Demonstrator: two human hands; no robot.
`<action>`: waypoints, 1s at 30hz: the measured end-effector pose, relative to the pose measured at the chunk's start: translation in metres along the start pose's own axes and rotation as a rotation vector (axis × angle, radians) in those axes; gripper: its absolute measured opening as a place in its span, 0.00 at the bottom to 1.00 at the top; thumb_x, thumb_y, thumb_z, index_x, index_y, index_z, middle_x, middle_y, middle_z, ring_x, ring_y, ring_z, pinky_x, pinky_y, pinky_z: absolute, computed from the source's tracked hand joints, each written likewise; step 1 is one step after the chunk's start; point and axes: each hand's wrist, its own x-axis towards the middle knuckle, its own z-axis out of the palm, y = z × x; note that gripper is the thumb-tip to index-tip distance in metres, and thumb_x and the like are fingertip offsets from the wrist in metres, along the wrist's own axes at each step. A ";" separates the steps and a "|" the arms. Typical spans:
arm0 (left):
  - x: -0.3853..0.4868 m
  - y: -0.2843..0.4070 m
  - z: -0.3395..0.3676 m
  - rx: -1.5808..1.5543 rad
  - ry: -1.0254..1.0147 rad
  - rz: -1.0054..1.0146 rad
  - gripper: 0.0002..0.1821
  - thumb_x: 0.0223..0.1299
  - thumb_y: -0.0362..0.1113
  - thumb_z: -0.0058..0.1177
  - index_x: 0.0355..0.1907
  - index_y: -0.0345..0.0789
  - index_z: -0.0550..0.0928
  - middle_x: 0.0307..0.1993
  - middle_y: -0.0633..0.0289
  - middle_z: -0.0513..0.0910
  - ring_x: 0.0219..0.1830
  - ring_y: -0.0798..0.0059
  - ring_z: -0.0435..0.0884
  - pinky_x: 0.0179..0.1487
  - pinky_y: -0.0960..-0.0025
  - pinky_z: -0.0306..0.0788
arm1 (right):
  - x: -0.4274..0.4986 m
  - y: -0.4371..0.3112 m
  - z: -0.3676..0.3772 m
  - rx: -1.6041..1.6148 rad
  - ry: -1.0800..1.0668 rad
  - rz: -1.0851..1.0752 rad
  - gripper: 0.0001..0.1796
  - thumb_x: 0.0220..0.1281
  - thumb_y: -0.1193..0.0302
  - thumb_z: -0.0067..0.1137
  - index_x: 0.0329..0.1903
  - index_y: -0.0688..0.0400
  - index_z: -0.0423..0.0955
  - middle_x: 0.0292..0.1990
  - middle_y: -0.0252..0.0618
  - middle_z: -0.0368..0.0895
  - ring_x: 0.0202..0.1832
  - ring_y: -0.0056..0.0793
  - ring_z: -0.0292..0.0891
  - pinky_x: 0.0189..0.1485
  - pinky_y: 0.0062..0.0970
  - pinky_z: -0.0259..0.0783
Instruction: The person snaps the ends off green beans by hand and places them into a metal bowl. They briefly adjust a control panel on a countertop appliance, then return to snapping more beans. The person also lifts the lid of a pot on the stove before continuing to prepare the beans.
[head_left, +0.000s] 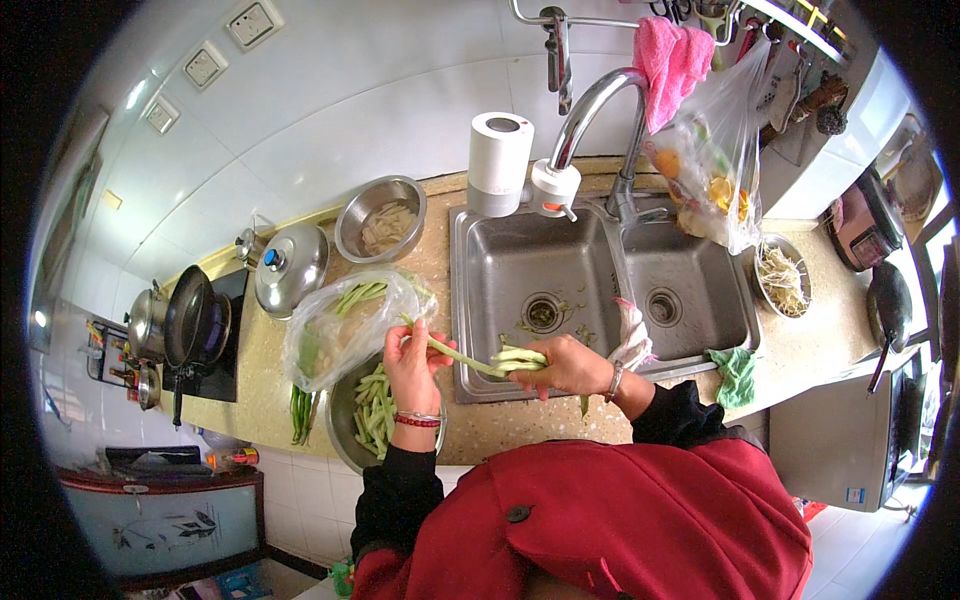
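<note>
My left hand (414, 367) pinches one end of a long green bean (457, 354) above the counter. The bean stretches across to my right hand (559, 366), which is closed around several green bean pieces (519, 360) over the near edge of the double sink. Below my left wrist, a steel bowl (339, 420) holds many bean pieces (373, 416). A clear plastic bag (337, 330) with more long beans lies behind and left of my left hand. Bits of green trimmings (583, 334) lie in the left basin (487, 277).
A metal bowl of pale strips (386, 225) stands behind the bag, beside a lidded pot (292, 262). Green peppers (301, 416) lie near the counter's front. The faucet (589, 120) arches over the sink. A bowl of sprouts (784, 277) and green cloth (733, 376) are at right.
</note>
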 end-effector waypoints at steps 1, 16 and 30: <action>-0.001 -0.001 0.001 -0.009 0.018 -0.024 0.12 0.70 0.40 0.55 0.41 0.34 0.72 0.30 0.56 0.83 0.28 0.67 0.85 0.27 0.74 0.77 | -0.001 0.000 0.001 -0.046 0.038 -0.050 0.12 0.66 0.64 0.62 0.42 0.60 0.79 0.26 0.34 0.83 0.22 0.20 0.80 0.29 0.24 0.75; -0.009 -0.009 0.013 0.047 -0.503 -0.517 0.15 0.73 0.40 0.49 0.54 0.33 0.78 0.28 0.67 0.80 0.27 0.82 0.79 0.26 0.81 0.69 | 0.000 0.009 0.027 -0.445 -0.043 -0.732 0.17 0.56 0.73 0.64 0.47 0.61 0.71 0.36 0.47 0.78 0.35 0.50 0.79 0.36 0.41 0.77; -0.017 0.003 0.017 0.087 -0.768 -0.689 0.21 0.77 0.40 0.39 0.59 0.26 0.75 0.24 0.68 0.75 0.22 0.82 0.71 0.27 0.80 0.64 | 0.010 -0.010 -0.039 -0.287 0.182 -0.252 0.15 0.62 0.59 0.66 0.42 0.58 0.80 0.24 0.47 0.81 0.25 0.42 0.79 0.31 0.34 0.73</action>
